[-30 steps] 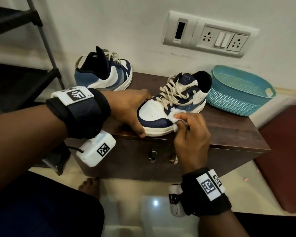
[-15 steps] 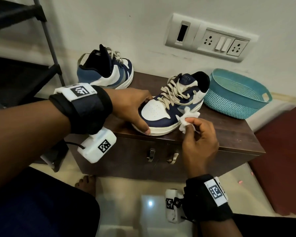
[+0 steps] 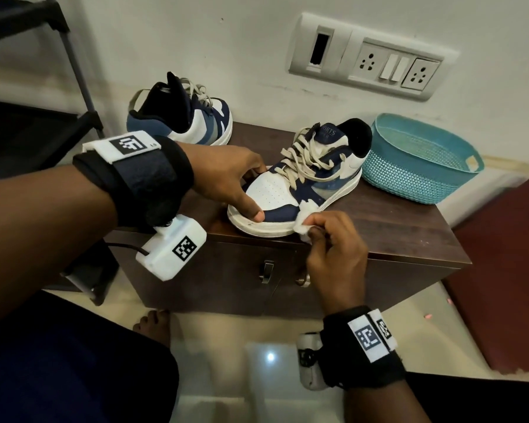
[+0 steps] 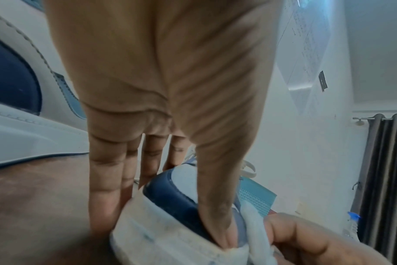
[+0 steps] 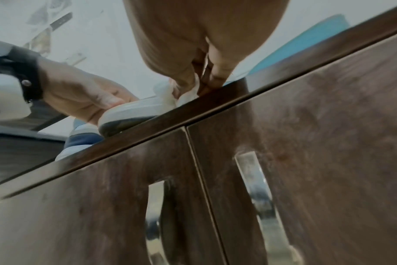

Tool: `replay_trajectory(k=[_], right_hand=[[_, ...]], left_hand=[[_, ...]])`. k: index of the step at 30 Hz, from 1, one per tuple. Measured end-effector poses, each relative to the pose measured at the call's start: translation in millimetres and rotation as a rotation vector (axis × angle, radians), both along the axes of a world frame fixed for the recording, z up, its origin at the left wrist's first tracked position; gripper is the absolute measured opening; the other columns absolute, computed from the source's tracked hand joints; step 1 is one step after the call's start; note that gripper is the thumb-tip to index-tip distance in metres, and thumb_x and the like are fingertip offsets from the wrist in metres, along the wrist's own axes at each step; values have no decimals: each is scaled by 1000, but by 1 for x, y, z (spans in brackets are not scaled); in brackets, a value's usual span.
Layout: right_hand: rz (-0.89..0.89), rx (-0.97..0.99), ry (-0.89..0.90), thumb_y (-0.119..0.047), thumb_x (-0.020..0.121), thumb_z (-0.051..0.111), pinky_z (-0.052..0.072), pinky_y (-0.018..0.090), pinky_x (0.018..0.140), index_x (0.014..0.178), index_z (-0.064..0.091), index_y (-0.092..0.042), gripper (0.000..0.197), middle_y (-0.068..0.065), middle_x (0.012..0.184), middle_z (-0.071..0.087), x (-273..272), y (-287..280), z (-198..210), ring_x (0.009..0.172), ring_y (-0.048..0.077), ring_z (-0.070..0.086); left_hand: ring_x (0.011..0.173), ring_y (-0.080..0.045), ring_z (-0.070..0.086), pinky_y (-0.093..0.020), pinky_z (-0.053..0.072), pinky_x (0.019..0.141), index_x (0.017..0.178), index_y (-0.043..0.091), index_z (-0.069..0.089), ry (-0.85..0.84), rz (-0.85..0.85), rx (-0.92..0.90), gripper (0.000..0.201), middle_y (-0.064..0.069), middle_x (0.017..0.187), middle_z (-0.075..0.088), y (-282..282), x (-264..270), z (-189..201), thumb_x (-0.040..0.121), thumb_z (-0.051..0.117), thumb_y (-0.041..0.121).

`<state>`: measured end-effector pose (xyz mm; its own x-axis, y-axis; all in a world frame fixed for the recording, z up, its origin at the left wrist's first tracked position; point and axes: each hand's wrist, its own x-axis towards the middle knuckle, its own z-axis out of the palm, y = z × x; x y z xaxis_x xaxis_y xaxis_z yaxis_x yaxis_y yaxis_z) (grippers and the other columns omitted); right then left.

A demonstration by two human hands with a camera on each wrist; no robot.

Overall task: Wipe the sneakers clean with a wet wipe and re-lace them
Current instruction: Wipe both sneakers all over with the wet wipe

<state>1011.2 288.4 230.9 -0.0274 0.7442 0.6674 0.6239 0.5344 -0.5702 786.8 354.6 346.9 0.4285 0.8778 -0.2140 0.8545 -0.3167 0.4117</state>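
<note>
Wiping the near sneaker [image 3: 300,190] happens at the front edge of a dark wooden cabinet [image 3: 409,230]. The shoe, navy and white with beige laces [image 3: 306,154] threaded but loose and untied, lies with its toe pointing near and left, the sole's tip just over the cabinet's near edge. The left hand [image 3: 226,178] grasps the toe, thumb pressed on the navy toe band and fingers curled over the far side. The right hand [image 3: 333,239] pinches a crumpled white wet wipe [image 3: 303,221] against the sole's right edge, beside the thumb.

A second sneaker [image 3: 180,117] stands at the far left of the cabinet top, heel toward the viewer, near the wall. A teal plastic basket [image 3: 419,175] sits to the right, just beside the near sneaker's heel. A switch panel [image 3: 370,59] is on the wall above.

Risks, as judgement: the toe overhangs the edge, so a hard rightward or nearward stroke could drag the shoe off if the left grasp slackens. The wipe is bunched small, so it may slip from the pinch or smear dirt rather than lift it. The trailing laces could catch under the wipe and get wet. From the blurred wrist views, the wipe seems to touch the cabinet edge too, possibly picking up dust.
</note>
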Motion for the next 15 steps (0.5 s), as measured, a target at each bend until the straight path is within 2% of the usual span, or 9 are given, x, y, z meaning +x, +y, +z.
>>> replay_trajectory(k=[2,4,6,8,10,12,15], right_hand=[[37,23,-82,18,83,60,53,33,80,93,71,-6,28,4,97,64,-5,-4,4,91,22,64],[157,40,-226,10,85,59,50,30,82,99,72,-6,25,7,100,63,-22,-14,6,94,24,61],[243,47,-387,-6,91,56,50,31,76,106,72,-6,22,8,103,61,-33,-21,6,94,23,58],[250,43,-446,-10,92,55,50,33,73,106,72,-7,23,8,103,61,-28,-17,7,93,23,57],[190,31,-433,2,86,60,49,27,78,103,73,-8,23,7,103,62,-8,-8,7,95,22,58],[16,-1,-344,11,82,64,44,20,81,98,73,-9,27,7,100,63,24,6,9,93,20,59],[-253,-26,-20,-1,86,63,48,19,82,99,76,-9,20,9,102,63,63,23,23,92,13,59]], left_hand=[[116,-14,57,-23,43,90,141,17,49,14,-6,6,80,4,133,59,1,0,0,75,84,46],[116,-14,57,-25,45,93,139,18,50,19,-15,2,78,5,132,60,1,0,0,75,85,44],[116,-14,58,-26,46,95,139,19,50,25,-18,-8,77,5,132,60,1,0,1,75,86,41],[116,-13,57,-25,44,93,139,20,49,34,-16,-12,78,5,133,59,1,1,2,74,86,42],[115,-14,56,-25,42,91,141,20,48,46,-10,-13,79,4,134,58,1,0,2,75,85,44],[113,-14,55,-25,42,90,142,19,46,51,-5,-15,80,4,136,56,1,-1,1,75,84,44],[111,-12,53,-24,41,89,143,20,46,50,-3,-16,81,4,136,56,1,-1,1,76,84,44]])
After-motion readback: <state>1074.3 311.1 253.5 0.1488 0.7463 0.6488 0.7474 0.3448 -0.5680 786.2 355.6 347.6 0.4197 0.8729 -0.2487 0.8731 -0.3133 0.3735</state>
